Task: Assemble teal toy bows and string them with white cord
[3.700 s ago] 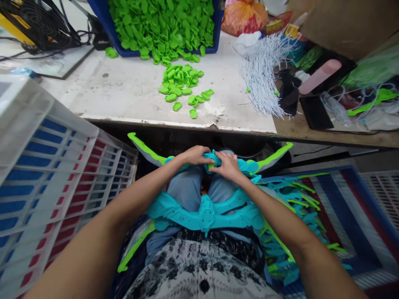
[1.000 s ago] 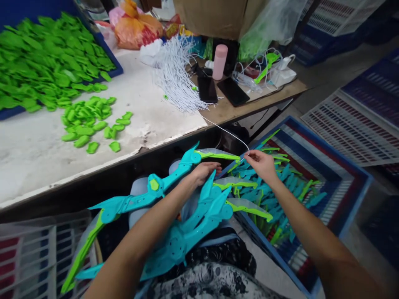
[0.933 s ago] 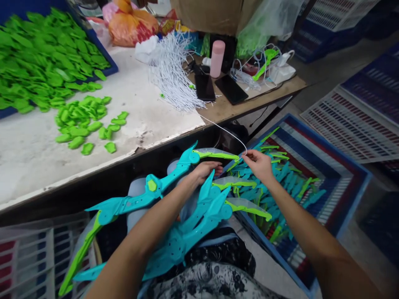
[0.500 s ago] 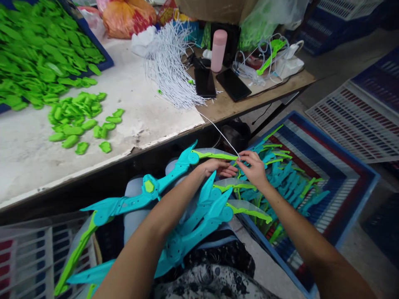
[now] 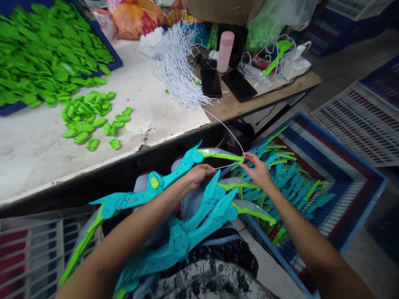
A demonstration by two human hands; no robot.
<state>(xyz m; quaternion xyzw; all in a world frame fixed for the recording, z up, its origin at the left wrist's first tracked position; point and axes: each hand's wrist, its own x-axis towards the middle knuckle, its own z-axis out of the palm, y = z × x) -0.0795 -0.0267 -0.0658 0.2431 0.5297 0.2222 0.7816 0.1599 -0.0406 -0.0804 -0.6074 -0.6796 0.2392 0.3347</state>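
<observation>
White cord (image 5: 225, 166) runs taut from the teal bow's (image 5: 160, 181) right tip to the left hand (image 5: 199, 174), apparently closed on it below the bow, while the right hand (image 5: 256, 169) pinches that tip, seemingly steadying it, slack looping beyond the bow.

The far turquoise bow (image 5: 173, 177) lies slanted, its left end nearer, with bright green limbs and a green centre piece (image 5: 154, 182). The thin white cord (image 5: 230, 132) curves from the far side to its right tip; a straight stretch runs left from there.
</observation>
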